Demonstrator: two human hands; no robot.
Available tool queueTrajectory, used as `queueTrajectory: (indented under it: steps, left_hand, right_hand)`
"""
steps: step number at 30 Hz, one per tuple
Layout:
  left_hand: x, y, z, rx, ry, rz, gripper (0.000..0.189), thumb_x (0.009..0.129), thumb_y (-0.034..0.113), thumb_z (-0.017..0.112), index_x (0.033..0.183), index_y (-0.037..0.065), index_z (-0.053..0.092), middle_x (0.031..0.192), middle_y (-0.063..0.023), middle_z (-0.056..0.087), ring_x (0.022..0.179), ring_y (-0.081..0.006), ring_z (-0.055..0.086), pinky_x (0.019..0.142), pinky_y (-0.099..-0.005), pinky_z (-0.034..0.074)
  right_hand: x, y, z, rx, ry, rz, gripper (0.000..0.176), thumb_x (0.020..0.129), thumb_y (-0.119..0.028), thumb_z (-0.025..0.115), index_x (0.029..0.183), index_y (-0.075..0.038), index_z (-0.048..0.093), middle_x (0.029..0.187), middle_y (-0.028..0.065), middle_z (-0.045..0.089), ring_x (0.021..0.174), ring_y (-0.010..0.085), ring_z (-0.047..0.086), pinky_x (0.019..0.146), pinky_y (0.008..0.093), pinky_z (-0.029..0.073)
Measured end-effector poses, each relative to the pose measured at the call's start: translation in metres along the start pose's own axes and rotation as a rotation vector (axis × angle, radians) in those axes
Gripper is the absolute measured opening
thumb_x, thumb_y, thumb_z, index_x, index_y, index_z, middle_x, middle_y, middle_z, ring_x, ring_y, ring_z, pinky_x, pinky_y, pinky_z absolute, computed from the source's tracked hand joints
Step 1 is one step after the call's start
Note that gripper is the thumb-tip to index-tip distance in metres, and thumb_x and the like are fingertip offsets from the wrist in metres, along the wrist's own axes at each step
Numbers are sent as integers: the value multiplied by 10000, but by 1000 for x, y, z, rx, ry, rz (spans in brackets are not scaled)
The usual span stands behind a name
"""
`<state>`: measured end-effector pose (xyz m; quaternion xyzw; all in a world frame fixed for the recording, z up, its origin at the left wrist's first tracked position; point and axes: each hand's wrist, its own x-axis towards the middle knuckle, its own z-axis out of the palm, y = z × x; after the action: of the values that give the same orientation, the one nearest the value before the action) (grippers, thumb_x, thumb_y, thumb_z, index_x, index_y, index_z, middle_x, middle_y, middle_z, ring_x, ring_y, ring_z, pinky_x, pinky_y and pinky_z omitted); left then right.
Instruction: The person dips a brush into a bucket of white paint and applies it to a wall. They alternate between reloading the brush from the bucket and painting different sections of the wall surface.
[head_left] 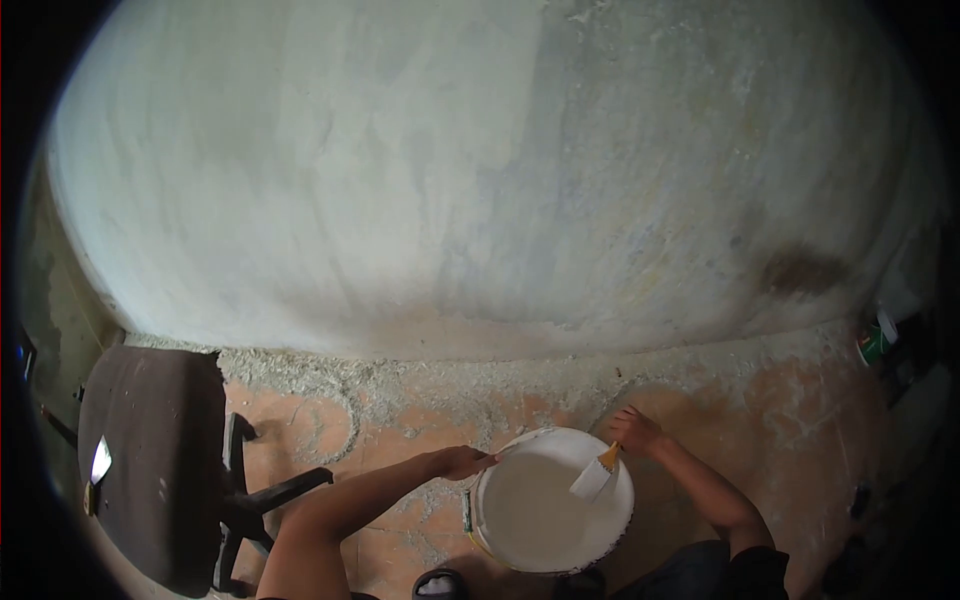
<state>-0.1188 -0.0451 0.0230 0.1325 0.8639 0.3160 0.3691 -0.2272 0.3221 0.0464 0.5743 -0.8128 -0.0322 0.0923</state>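
— What's the room like?

— A bare plastered wall (480, 170), pale and patchy, with a dark stain low on the right. Below it is a reddish floor (800, 420) strewn with white crumbs along the wall's foot. A dark office chair (150, 460) stands off to the left, and a small green can (872, 345) sits far right.

— And the bucket?

— The bucket (548, 432) stands on the floor right in front of the person, between the two arms, and is nearly full of white paint (535, 515).

— What are the hands doing?

— The right hand (635, 432) is clenched on the handle of a brush (594, 479). It holds the brush slanted down, bristles over the paint and inside the far rim. I'd say that angle keeps drips falling back into the bucket.

— The left hand?

— The left hand (462, 463) reaches across to the bucket's near-left rim, and its fingers (486, 460) point at the edge. It probably steadies the bucket, but I can't tell whether it grips the rim or only rests against it.
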Motion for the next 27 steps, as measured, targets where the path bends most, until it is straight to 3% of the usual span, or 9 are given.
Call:
queueTrajectory:
  steps: [5,9,14,18,22,27]
  left_hand:
    - [-3,0,0,-8,25,-24,767,829,669,180,1249,93,466,1199,-210,500,1144,-368,442,983,-408,310]
    - [-1,5,0,-50,-16,-10,667,904,533,178,1195,27,500,1187,-200,513,1118,-347,472,976,-410,321]
    - [1,0,1,28,17,-40,693,891,561,174,1192,29,500,1173,-215,517,1118,-368,466,968,-404,331]
    - [-1,-1,2,-12,39,-4,695,892,563,196,1186,9,497,1132,-220,542,1084,-362,494,940,-402,353]
    - [5,-8,7,-65,21,-27,750,863,615,198,1152,8,530,1130,-236,537,1095,-374,483,941,-405,351]
    - [-2,1,6,-164,1,-200,774,866,614,186,1107,-26,548,1028,-236,584,1012,-363,535,908,-399,372]
  right_hand:
    - [10,-2,-26,147,121,22,74,584,-97,586,620,-101,522,674,17,495,732,191,510,696,317,397]
    - [6,-2,-21,88,146,11,80,583,-99,580,611,-103,505,669,14,490,726,185,507,692,306,398]
    - [4,1,-5,-10,125,-168,89,591,-102,577,604,-100,489,699,12,504,737,178,512,704,303,399]
    - [3,-6,-14,99,134,-4,92,633,-93,549,577,-122,483,702,4,493,762,167,506,727,292,387]
    - [-4,4,-4,138,150,-7,112,588,-80,591,587,-95,479,703,21,507,736,182,511,704,303,384]
    - [5,7,-28,161,186,99,109,598,-87,562,559,-104,462,680,28,484,736,192,505,704,303,381]
